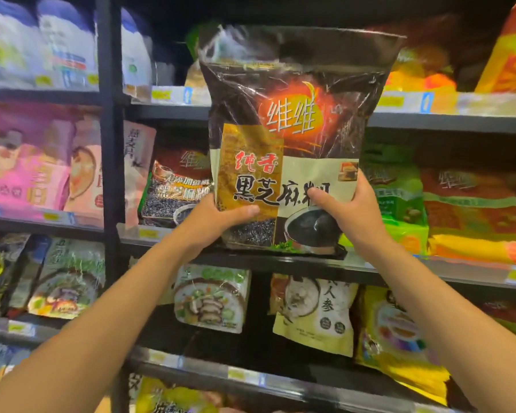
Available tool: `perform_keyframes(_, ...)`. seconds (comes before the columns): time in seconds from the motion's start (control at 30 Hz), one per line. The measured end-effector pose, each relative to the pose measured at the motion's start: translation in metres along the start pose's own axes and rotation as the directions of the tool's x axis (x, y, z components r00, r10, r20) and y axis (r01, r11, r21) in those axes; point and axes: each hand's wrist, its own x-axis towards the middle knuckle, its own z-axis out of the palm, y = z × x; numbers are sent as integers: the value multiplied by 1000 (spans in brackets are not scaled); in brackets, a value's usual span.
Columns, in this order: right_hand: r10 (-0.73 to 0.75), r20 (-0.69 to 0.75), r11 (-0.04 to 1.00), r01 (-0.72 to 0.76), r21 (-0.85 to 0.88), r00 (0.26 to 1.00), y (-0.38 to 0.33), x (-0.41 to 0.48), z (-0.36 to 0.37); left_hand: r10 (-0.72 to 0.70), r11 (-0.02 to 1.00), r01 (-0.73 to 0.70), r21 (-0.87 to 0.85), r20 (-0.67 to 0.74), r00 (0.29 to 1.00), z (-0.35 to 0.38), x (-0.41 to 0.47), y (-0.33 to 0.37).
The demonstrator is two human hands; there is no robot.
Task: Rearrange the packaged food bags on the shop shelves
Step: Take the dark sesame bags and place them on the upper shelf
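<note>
A large dark sesame-paste bag [292, 138] is held upright at center, its base at 6 o'clock resting on the shelf edge [280, 262].

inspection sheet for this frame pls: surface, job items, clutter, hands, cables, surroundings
Surface: dark shelf, price tags along its front edge.
Job's things: black sesame bag upright, its bottom edge at the shelf lip.
Clutter: similar dark bag to its left, green bag to its right.
Grippers: left hand and right hand grip the bag's lower sides, thumbs on the front.
Cables: nothing seen.
Surroundings: black upright post; stocked shelves above and below, blurred.
</note>
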Motion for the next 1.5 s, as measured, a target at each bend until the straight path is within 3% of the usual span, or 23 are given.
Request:
perform_keyframes(0.27,-23,9,997,23,-74,1000,32,45,-5,70,995,-66,72,-50,996,7,47,-8)
perform_keyframes(0.87,232,138,941,-186,-283,963,89,51,-12,-141,934,86,347,136,981,6,85,-36)
perform_keyframes(1.0,263,176,918,-190,-347,949,92,61,-8,-192,913,135,385,114,975,8,91,-33)
perform_keyframes(1.17,323,178,915,-259,-308,929,91,69,-4,-241,899,186,395,94,966,11,97,-36)
perform_keyframes(1.5,380,156,886,-309,-346,912,106,87,4,-176,902,150,405,26,984,20,110,-39)
